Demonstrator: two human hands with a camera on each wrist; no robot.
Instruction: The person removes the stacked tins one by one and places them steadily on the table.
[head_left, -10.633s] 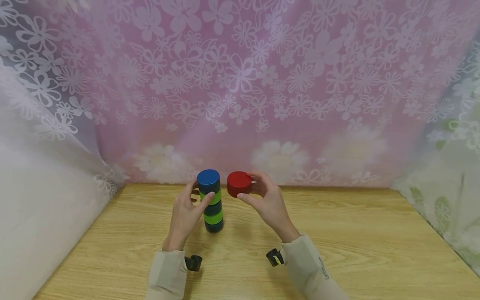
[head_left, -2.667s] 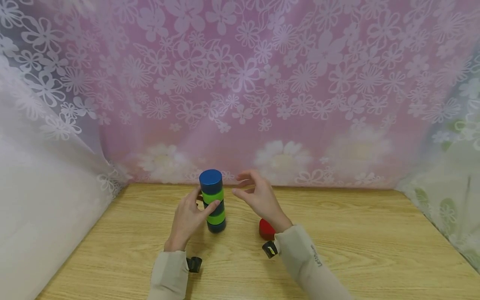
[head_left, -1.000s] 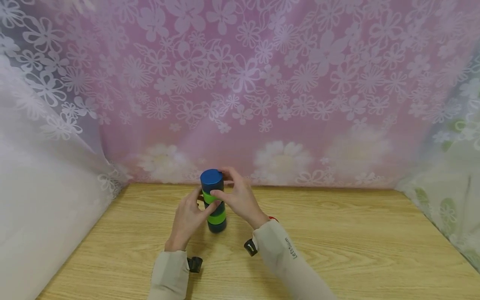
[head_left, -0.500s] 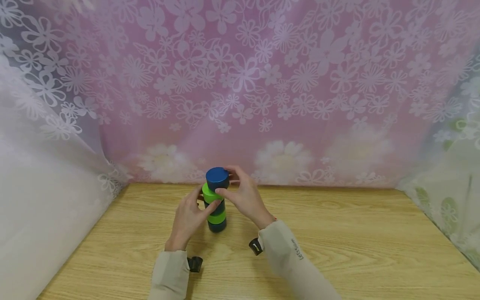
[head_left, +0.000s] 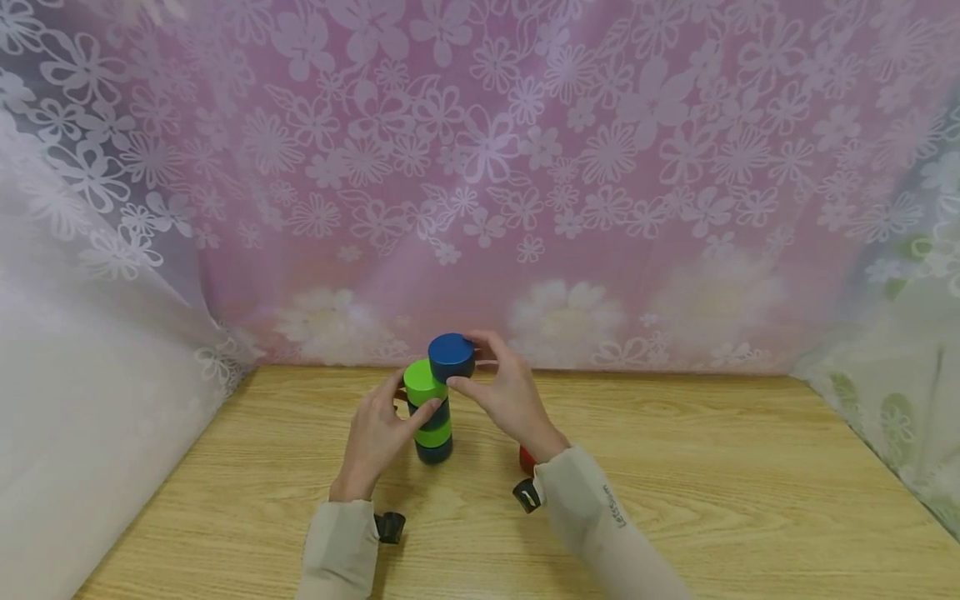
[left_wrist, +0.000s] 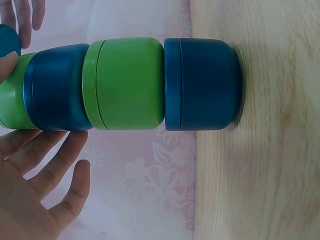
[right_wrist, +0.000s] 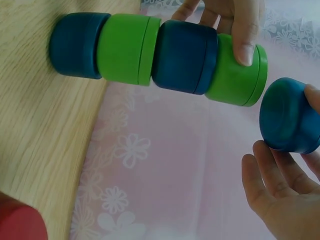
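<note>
In the head view a stack of small round lidded tins, alternating blue and green, rises from the table. Around its upper part, my left hand [head_left: 378, 433] grips with thumb and fingers; the thumb lies on the top green tin [right_wrist: 232, 75], the fingers near the dark blue tin [left_wrist: 60, 85] under it. My right hand [head_left: 513, 400] pinches another blue tin [head_left: 452, 357] by its sides, up and right of the stack's top. A gap parts this tin's base from the green lid in the right wrist view. The bottom blue tin [left_wrist: 205, 85] stands on the table.
A red tin [head_left: 527, 460] stands on the wooden table [head_left: 712, 483], partly hidden behind my right wrist. A pink flowered curtain [head_left: 480, 208] hangs at the table's back edge, with pale cloth [head_left: 97, 375] along the left side.
Earlier the right hand held the red tin, then set it on the table. It then took the top blue tin and lifted it off to the right, baring the green lid. The left hand stays.
</note>
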